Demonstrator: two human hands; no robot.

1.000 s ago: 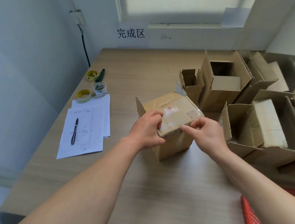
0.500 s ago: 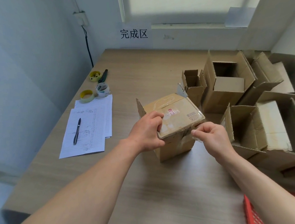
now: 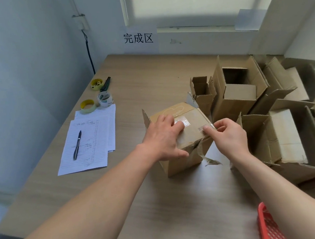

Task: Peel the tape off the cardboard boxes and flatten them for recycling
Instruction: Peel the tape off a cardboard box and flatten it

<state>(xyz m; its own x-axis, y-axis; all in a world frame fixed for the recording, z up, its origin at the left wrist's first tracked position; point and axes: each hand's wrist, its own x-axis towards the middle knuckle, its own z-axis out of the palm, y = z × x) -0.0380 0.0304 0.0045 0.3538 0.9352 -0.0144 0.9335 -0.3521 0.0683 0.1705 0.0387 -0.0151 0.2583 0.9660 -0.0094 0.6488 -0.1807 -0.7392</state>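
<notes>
Now tape (image 3: 205, 156) dangling off box (image 3: 184, 155)

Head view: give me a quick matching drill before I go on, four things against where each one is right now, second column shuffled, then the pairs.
Things:
1. pen
2. left hand
3. loose tape strip
4. red basket

Places:
A. hanging off the near right corner of the taped box
B. bottom right edge of the view
C. lying on the lined papers
D. spread flat on top of the taped box

Pairs: 1-C, 2-D, 3-A, 4-B
</notes>
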